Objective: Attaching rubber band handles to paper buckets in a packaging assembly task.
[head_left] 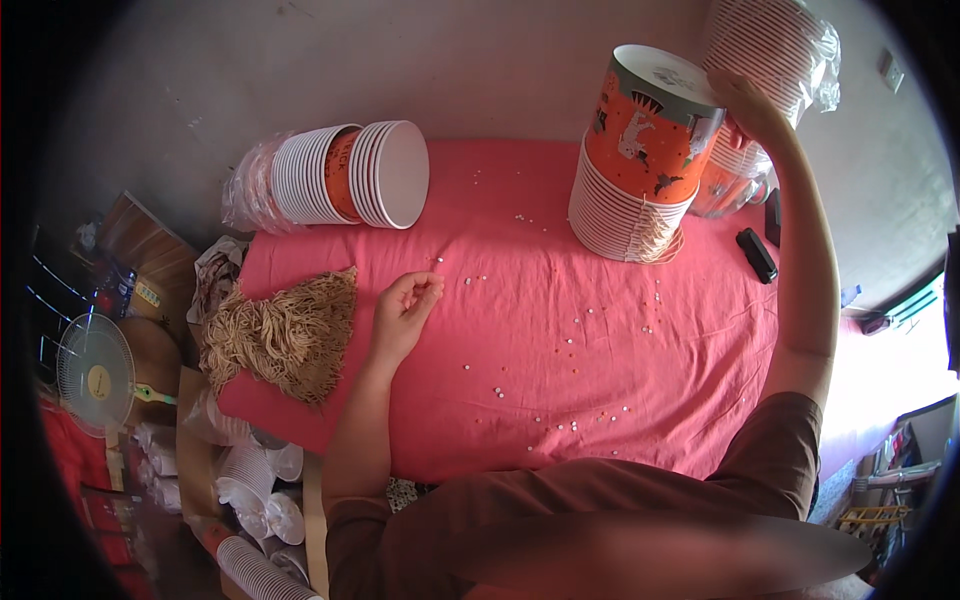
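Upside down at the far right of the table stands a stack of paper buckets [650, 140], the top one orange with grey and dark printed figures. My right hand [748, 108] grips the upper right side of that top bucket, with some fingertips hidden. Thin beige cords [655, 235] hang in loops on the stack's lower right side. Over the middle left of the table, my left hand [405, 308] is closed with thumb and fingertips together. Whatever it may hold is too small to make out. Beside it lies a heap of beige cords [290, 335].
A second bucket stack [330, 178] lies on its side at the back left, partly in plastic. Tall wrapped buckets [765, 60] stand behind the right stack. Small white and orange bits dot the pink cloth [520, 320]. A black object [757, 256] lies at right; a fan [97, 375] stands left.
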A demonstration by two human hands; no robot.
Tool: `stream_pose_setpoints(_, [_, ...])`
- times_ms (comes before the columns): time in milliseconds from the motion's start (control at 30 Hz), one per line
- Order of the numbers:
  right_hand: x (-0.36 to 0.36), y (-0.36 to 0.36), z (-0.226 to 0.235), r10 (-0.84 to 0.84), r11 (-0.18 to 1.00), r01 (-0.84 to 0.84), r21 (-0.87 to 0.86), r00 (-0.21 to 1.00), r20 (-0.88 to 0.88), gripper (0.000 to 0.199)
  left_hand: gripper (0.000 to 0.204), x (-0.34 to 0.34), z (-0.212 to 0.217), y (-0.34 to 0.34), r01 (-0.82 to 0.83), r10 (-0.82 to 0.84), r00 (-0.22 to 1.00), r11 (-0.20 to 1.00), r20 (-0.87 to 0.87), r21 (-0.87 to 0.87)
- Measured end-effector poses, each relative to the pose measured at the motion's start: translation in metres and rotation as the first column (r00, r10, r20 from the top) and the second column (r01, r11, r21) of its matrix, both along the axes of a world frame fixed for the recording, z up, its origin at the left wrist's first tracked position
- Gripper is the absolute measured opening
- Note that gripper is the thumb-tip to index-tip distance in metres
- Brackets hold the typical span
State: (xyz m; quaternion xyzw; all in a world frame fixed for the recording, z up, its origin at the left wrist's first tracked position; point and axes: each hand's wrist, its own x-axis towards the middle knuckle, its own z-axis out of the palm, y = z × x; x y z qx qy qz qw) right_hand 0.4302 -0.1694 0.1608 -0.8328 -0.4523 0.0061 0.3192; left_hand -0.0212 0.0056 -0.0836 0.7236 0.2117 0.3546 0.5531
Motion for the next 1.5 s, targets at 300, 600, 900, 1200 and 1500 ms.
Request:
stream_pose_setpoints(300, [-0.125, 0.012, -0.008, 0.019, 0.859, -0.347, 0.377, 0.757, 0.654, 0.014, 0.017, -0.007, -0.001, 0.012, -0.180, 0.218, 0.973, 0.923, -0.076, 0.339])
stream_pose_setpoints(600, [-0.246, 0.144, -0.140, 0.652, 0.691, -0.717, 0.091, 0.673, 0.349, 0.039, 0.056, -0.024, -0.017, 0.060, -0.456, 0.554, 0.832, 0.672, 0.013, 0.584])
stream_pose_setpoints(900, [-0.282, 0.254, -0.239, 0.761, 0.610, -0.720, 0.329, 0.649, 0.009, 0.023, 0.083, -0.010, -0.004, 0.058, -0.470, 0.597, 0.802, 0.630, 0.002, 0.618])
stream_pose_setpoints(1200, [-0.286, 0.233, -0.248, 0.619, 0.683, -0.688, 0.245, 0.724, 0.305, 0.018, 0.095, -0.009, -0.003, 0.056, -0.432, 0.571, 0.819, 0.679, -0.057, 0.594])
stream_pose_setpoints(1500, [-0.278, 0.219, -0.226, 0.640, 0.666, -0.707, 0.237, 0.705, 0.305, 0.027, 0.095, -0.007, -0.002, 0.056, -0.419, 0.558, 0.828, 0.681, -0.056, 0.601])
